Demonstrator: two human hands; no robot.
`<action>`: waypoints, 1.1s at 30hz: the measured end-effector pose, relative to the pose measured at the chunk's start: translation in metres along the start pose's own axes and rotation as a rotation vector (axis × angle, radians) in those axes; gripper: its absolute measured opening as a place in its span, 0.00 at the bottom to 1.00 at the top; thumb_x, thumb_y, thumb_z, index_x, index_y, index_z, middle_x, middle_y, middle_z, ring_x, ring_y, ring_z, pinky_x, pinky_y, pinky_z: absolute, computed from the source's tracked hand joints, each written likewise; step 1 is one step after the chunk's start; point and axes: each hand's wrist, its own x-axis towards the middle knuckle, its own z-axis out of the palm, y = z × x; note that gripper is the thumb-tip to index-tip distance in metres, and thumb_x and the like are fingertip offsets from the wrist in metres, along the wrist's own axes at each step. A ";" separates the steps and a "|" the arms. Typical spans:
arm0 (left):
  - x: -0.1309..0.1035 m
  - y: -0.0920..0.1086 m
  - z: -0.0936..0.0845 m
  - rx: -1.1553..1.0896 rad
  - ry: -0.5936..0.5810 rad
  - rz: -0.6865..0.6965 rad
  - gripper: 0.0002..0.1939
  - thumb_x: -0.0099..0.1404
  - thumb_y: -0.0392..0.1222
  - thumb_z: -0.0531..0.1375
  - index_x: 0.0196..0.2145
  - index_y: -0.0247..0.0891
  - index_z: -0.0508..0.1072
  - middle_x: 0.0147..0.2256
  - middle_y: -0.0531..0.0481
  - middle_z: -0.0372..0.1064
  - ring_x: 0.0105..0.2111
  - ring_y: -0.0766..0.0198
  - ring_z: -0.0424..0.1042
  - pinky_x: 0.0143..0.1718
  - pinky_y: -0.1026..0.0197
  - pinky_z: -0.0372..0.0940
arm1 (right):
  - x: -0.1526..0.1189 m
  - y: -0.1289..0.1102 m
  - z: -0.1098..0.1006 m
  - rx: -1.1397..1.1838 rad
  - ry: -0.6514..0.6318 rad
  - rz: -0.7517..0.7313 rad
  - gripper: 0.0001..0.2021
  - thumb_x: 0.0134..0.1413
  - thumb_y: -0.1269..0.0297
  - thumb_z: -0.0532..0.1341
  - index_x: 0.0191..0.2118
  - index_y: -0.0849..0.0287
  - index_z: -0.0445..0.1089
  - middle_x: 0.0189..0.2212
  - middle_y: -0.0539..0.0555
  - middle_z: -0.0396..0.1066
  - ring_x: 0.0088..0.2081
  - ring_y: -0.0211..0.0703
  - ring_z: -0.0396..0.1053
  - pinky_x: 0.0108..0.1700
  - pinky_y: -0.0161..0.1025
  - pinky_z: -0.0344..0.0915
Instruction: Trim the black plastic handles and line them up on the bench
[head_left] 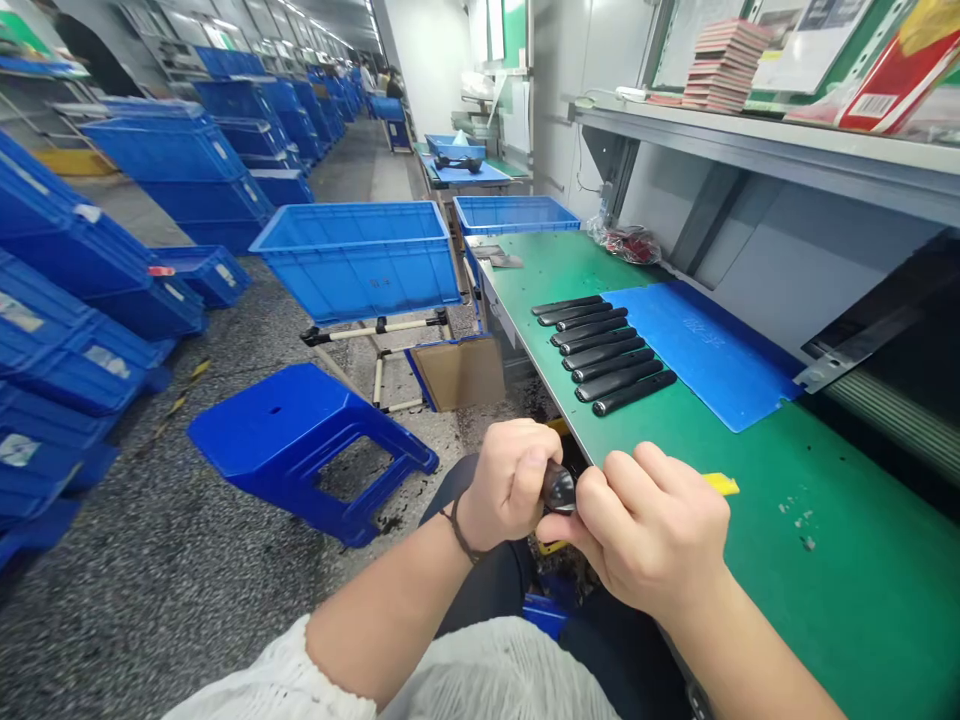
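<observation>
My left hand [514, 480] is closed around a black handle-like piece [559, 488] above my lap, near the table's front edge. My right hand [649, 525] is also closed, its thumb and fingers against the same black piece. A yellow tip [721, 484] sticks out behind my right hand; the rest of that object is hidden by the hand. Beyond my hands, several black handles [615, 360] lie side by side in a row on the green table top [847, 600], partly next to a flat blue sheet [712, 350].
A blue stool [277, 415] stands on the floor at the left. Behind it is a blue crate [360, 262] on a pipe rack. Stacked blue crates [67, 330] line the far left. A metal shelf [750, 130] overhangs the table. Clear plastic bags [632, 243] lie at its back.
</observation>
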 end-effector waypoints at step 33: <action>-0.017 0.016 0.031 -0.693 -0.100 -0.550 0.26 0.79 0.58 0.49 0.30 0.36 0.66 0.27 0.52 0.56 0.27 0.67 0.52 0.29 0.61 0.51 | -0.008 0.032 0.005 0.043 -0.115 0.131 0.26 0.74 0.46 0.53 0.26 0.56 0.61 0.24 0.49 0.58 0.28 0.42 0.49 0.32 0.40 0.43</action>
